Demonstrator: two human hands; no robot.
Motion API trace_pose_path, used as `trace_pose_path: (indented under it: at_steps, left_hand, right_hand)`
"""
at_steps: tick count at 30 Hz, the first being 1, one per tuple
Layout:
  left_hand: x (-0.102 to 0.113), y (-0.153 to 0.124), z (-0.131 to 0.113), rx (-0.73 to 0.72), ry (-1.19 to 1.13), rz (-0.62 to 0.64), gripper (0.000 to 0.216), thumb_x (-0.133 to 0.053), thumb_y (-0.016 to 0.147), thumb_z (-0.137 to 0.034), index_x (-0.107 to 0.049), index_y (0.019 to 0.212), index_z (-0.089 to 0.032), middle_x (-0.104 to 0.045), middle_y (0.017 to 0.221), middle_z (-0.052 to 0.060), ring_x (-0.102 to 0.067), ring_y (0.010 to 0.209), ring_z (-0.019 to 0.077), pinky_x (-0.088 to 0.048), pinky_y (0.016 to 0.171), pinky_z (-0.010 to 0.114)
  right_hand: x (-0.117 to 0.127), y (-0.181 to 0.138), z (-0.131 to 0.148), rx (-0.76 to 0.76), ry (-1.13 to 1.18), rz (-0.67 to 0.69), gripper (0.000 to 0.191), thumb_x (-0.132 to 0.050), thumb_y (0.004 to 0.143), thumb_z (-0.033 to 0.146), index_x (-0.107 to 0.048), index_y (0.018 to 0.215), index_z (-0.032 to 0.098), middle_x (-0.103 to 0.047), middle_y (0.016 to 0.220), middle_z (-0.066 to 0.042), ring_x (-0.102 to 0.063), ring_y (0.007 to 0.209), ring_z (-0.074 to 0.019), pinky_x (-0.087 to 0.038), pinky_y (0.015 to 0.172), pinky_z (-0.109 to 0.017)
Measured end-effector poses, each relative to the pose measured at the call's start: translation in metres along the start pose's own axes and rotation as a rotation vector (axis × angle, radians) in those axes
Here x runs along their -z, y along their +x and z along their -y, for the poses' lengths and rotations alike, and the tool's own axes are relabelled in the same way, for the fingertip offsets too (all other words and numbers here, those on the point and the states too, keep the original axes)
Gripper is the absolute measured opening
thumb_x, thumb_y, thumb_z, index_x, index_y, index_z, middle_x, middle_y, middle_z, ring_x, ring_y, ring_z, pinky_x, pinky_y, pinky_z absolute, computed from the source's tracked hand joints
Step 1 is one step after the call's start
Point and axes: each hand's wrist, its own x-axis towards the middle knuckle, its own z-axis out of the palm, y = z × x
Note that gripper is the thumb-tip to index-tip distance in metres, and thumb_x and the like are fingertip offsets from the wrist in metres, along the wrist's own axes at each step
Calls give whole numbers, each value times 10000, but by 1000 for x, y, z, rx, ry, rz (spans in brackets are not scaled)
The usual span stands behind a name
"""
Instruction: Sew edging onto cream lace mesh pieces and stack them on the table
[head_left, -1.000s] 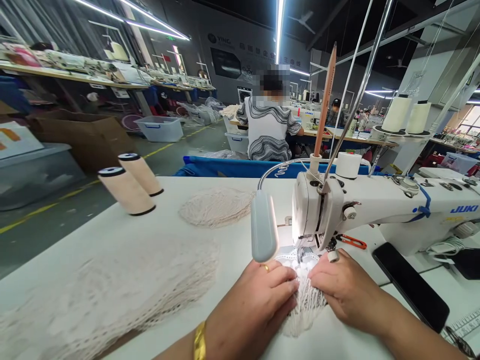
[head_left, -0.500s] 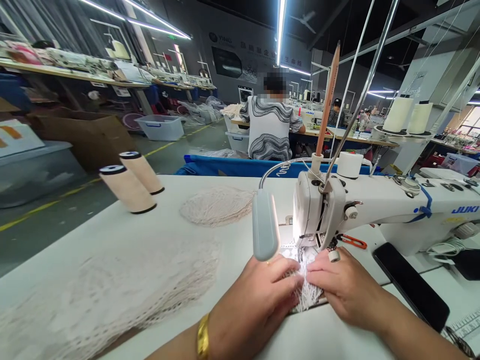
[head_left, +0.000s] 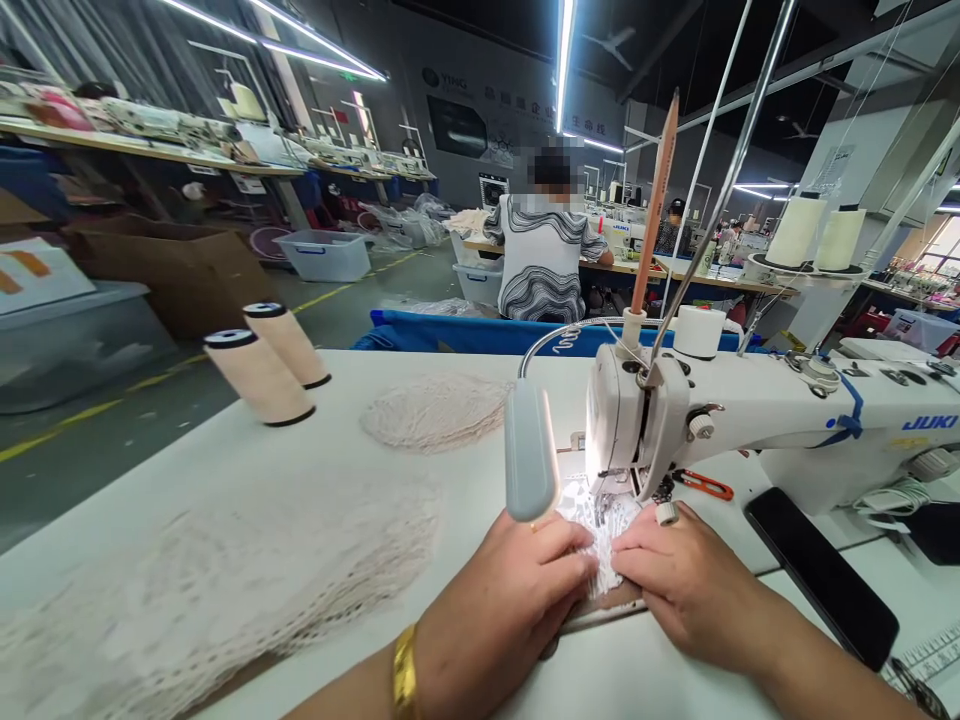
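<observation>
Pressing down on the white lace piece point(head_left: 600, 545), both hands lie flat with fingers extended and close together, pinning the fabric rather than gripping it.

Item: left hand point(head_left: 517, 590), at 7 o'clock from the needle area, fingertips on the lace's left edge. Gold bangle at the wrist.
Item: right hand point(head_left: 675, 580), at 5 o'clock, fingertips on the right edge; a thimble-like cap sits on one finger.
Item: lace, on the bed of the sewing machine point(head_left: 750, 420), its far end under the presser foot, lit bright by the lamp point(head_left: 529, 450).

Risk, as I judge it: fingertips sit very near the needle; any forward creep could bring them under it. Uneven pressure between my two hands could skew the seam or bunch the open mesh.

Surroundings: lamp head at 10 o'clock partly blocks my view of the left fingers. Orange snips point(head_left: 705, 485) at 2 o'clock. Dark phone point(head_left: 821, 575) at 3 o'clock, near the right forearm. Netting heap point(head_left: 225, 580) at 9 o'clock; smaller net pile point(head_left: 435, 410) and two thread cones point(head_left: 271, 360) at 11 o'clock. A seated person point(head_left: 541, 260) works beyond, at 12 o'clock.
</observation>
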Motion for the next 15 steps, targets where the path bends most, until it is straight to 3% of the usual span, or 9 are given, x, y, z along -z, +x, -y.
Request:
trace_pose_path:
  at_steps: [6, 15]
  left_hand:
    - [0, -4, -10, -41, -93, 15, 315, -509, 995, -13, -724, 981, -244, -805, 984, 1, -706, 875, 227, -514, 840, 390]
    - [0, 0, 1, -31, -13, -11, 336, -512, 966, 20, -751, 948, -215, -817, 967, 20, -737, 868, 229, -529, 818, 397]
  right_hand:
    - [2, -2, 6, 31, 60, 20, 228, -608, 925, 15, -664, 993, 226, -748, 1007, -26, -631, 948, -224, -438, 796, -357]
    - [-10, 0, 1, -45, 51, -2, 227, -539, 961, 37, -658, 1010, 223, -731, 1014, -62, -611, 920, -249, -477, 811, -387]
